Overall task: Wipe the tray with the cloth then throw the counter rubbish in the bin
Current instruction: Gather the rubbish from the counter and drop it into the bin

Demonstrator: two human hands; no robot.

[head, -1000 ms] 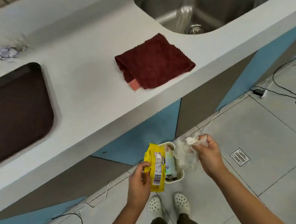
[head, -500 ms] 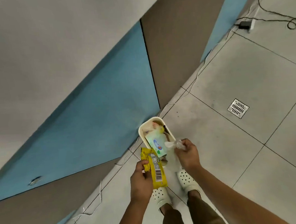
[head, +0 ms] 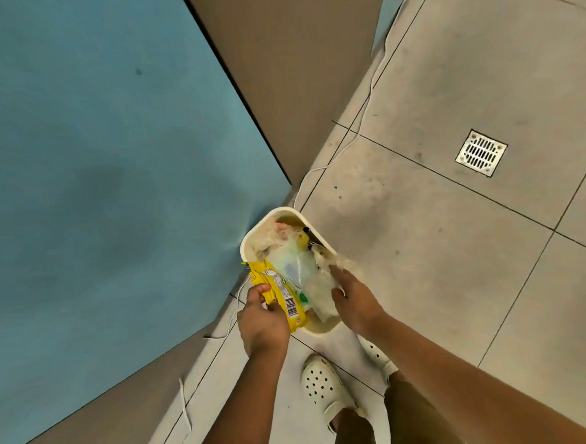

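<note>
Left hand [head: 261, 321] pinches the yellow wrapper [head: 279, 296] – its long axis over the bin's [head: 251, 236] near-left rim; right hand [head: 353, 302] grips clear plastic [head: 318, 289].

Barcode on yellow wrapper [head: 282, 298]; no legible text

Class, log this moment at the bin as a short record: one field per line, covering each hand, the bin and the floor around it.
left hand: grips yellow wrapper over the bin's near rim
right hand: holds clear crumpled plastic above the bin
bin: cream, on the floor against the blue panel, already holding rubbish
floor: grey tiles, metal drain grate, white cable along the cabinet base
</note>
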